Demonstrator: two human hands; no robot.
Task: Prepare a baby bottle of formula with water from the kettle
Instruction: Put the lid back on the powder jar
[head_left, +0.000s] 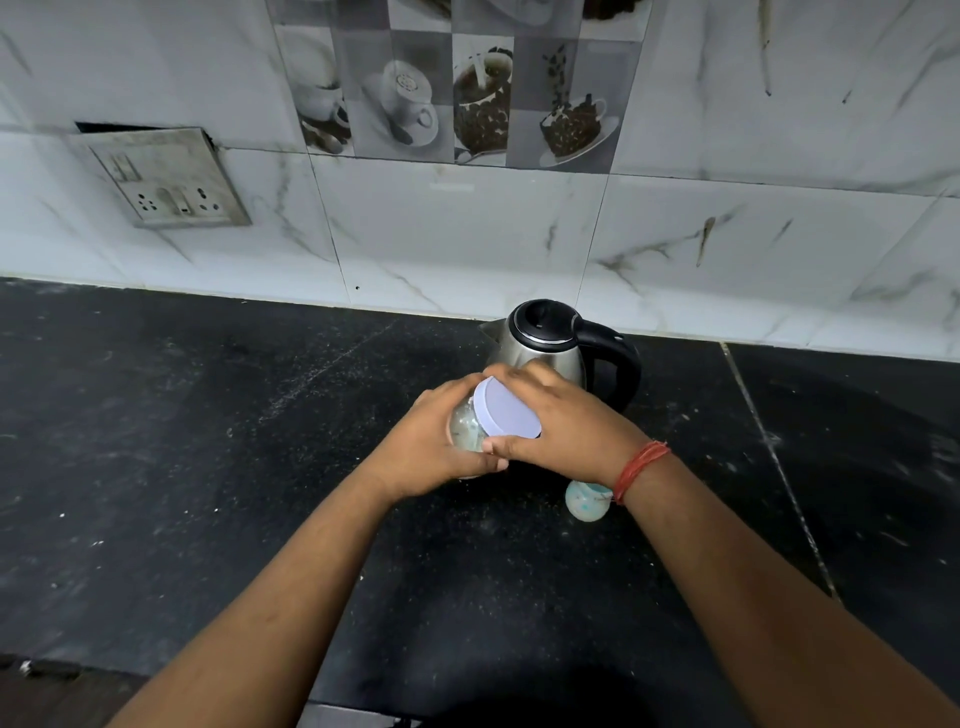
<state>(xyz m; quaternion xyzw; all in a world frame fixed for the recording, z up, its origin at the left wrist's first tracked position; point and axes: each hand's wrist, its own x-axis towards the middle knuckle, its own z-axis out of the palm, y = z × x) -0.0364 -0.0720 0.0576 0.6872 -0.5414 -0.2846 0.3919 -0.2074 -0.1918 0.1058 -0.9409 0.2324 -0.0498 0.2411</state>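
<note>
I hold the jar in front of the kettle — left hand clamped on its glass, right hand fingers closed round the lid, tilted toward me.

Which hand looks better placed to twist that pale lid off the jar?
Probably the right hand: its fingers already wrap the lid, while the left hand grips the clear jar from the side, steadying it.
</note>
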